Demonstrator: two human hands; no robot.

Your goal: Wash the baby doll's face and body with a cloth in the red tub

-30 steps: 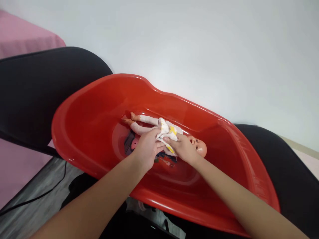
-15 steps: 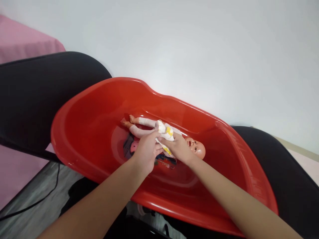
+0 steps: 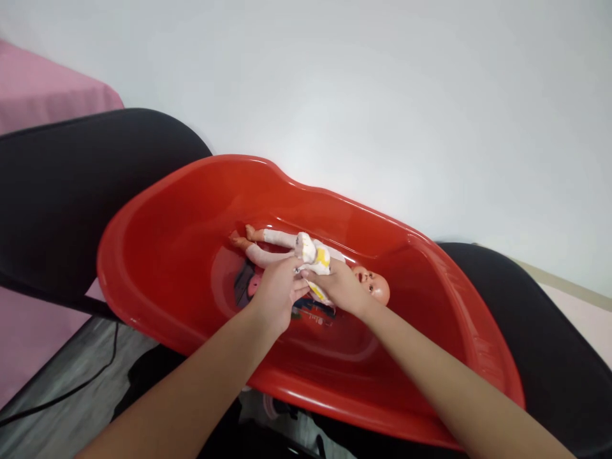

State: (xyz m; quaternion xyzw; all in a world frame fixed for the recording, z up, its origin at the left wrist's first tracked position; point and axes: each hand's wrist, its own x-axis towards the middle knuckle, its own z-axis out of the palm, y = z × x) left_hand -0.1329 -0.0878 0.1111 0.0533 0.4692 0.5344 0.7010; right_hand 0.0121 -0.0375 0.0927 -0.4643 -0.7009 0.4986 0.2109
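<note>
Head: hands point(image 3: 278, 285) point(image 3: 342, 284) hold crumpled cloth point(image 3: 320, 260), perhaps cotton

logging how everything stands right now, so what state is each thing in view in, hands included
Left hand: closed on the cloth
Right hand: closed on the cloth
Cloth: bunched up, held over the doll
Doll: lying face up, legs stretched out
Tub: open side up, doll inside; water level hard to tell
Pink cover: draped over an edge
Cable: slack, curved
</note>
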